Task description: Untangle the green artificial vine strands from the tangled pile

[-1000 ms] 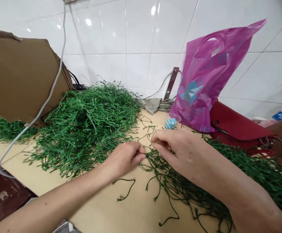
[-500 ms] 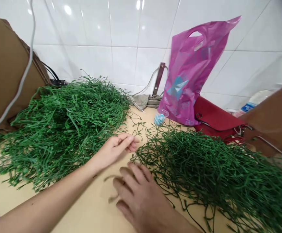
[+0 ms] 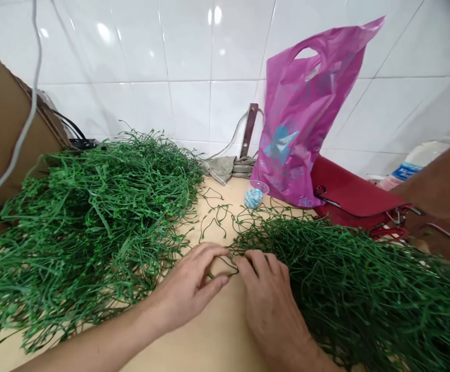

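Two heaps of green plastic stems lie on a pale wooden table (image 3: 217, 341): a big left pile (image 3: 89, 217) and a darker right pile (image 3: 349, 289). Both of my hands meet at the near edge of the right pile. My left hand (image 3: 188, 287) has thumb and fingers curved around a thin green stem (image 3: 225, 261), pinching it. My right hand (image 3: 269, 305) lies palm down beside it, its fingertips on the same stem at the pile's edge. A few loose stems (image 3: 213, 219) lie between the piles.
A magenta plastic bag (image 3: 306, 108) leans on the white tiled wall above a red purse (image 3: 349, 194). A small clear cup with blue bits (image 3: 255, 194) stands before it. Brown cardboard (image 3: 3, 129) and a grey cable (image 3: 19, 134) are at left; a brown object (image 3: 442, 196) is at right.
My right hand moved up from the bare table to the edge of the right pile. My left hand came down to meet it and closed on a stem. The camera tilted slightly.
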The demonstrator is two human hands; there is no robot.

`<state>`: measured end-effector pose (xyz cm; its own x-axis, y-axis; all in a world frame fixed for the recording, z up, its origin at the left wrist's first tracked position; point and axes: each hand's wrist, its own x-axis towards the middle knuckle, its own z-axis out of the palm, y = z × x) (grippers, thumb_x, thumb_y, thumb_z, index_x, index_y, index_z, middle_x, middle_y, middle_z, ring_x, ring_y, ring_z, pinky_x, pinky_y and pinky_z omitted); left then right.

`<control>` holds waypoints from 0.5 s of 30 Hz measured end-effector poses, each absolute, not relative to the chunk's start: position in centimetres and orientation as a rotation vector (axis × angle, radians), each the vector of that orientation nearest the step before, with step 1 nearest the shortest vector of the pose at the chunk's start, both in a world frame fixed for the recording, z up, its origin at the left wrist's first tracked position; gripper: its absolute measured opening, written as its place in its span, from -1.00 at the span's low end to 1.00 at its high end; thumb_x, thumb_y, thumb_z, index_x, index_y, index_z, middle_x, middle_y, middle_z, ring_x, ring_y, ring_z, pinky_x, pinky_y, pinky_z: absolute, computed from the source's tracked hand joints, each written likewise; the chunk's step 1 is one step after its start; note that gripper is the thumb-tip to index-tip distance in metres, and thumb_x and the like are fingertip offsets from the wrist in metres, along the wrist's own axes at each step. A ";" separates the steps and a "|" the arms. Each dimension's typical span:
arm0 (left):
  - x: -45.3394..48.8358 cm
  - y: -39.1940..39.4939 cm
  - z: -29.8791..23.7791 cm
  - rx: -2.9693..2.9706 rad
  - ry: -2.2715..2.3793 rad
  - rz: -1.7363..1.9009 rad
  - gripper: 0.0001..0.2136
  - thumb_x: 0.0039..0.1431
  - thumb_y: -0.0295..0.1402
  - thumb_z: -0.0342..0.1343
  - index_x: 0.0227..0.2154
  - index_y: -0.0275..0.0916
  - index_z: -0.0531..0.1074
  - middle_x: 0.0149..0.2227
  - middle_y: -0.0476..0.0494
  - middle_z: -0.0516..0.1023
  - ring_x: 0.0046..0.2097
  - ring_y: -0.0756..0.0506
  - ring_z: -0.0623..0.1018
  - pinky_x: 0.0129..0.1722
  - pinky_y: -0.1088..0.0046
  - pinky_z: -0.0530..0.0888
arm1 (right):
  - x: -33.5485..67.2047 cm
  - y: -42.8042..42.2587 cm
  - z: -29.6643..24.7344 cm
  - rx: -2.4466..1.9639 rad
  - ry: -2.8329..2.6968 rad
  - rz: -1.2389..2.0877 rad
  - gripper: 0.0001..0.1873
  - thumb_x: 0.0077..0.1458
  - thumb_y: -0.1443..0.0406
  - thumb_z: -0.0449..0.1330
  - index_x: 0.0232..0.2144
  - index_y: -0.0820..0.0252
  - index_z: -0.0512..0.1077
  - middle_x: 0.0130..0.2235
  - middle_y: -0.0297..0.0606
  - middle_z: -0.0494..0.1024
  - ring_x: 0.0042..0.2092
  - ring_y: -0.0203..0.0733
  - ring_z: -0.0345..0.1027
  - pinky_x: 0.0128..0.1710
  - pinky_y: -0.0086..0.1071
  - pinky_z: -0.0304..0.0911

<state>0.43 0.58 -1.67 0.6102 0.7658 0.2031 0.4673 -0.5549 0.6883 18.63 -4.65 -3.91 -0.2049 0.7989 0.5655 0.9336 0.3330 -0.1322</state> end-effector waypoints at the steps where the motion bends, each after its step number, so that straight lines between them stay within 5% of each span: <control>1: 0.5 0.5 -1.7 2.304 0.947 0.629 -0.64 0.31 -0.31 0.09 0.14 -0.15 0.30 0.14 -0.19 0.44 0.15 -0.15 0.44 0.16 0.27 0.38 | 18.9 -4.4 -3.7 -1.496 -2.001 -0.288 -0.54 0.05 0.62 -0.03 -0.09 0.20 0.44 -0.20 -0.13 0.48 -0.21 -0.04 0.30 -0.24 -0.16 0.26; 9: 0.8 0.4 -1.8 2.469 0.754 0.647 -0.83 0.34 -0.50 -0.03 -0.22 -0.22 0.47 -0.21 -0.12 0.57 -0.13 -0.09 0.53 -0.07 0.35 0.47 | 22.3 -2.5 0.8 -1.325 -1.502 -0.251 -0.79 0.28 0.44 -0.02 -0.20 0.16 0.40 -0.21 -0.22 0.38 -0.12 -0.15 0.34 -0.08 -0.24 0.32; 15: 0.8 -0.1 -1.4 2.422 0.757 0.658 -0.80 0.28 -0.55 0.01 -0.12 -0.20 0.43 -0.14 -0.13 0.55 -0.08 -0.09 0.54 -0.08 0.37 0.48 | 22.2 -3.2 1.5 -1.233 -1.378 -0.154 -0.84 0.32 0.34 0.02 -0.10 0.14 0.36 -0.13 -0.18 0.42 -0.08 -0.12 0.36 -0.01 -0.11 0.30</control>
<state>0.78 -0.11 -1.44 0.7266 0.6229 0.2899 0.3732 -0.7121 0.5946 22.21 -3.25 1.49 0.2846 0.5527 0.7833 0.7119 0.4253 -0.5588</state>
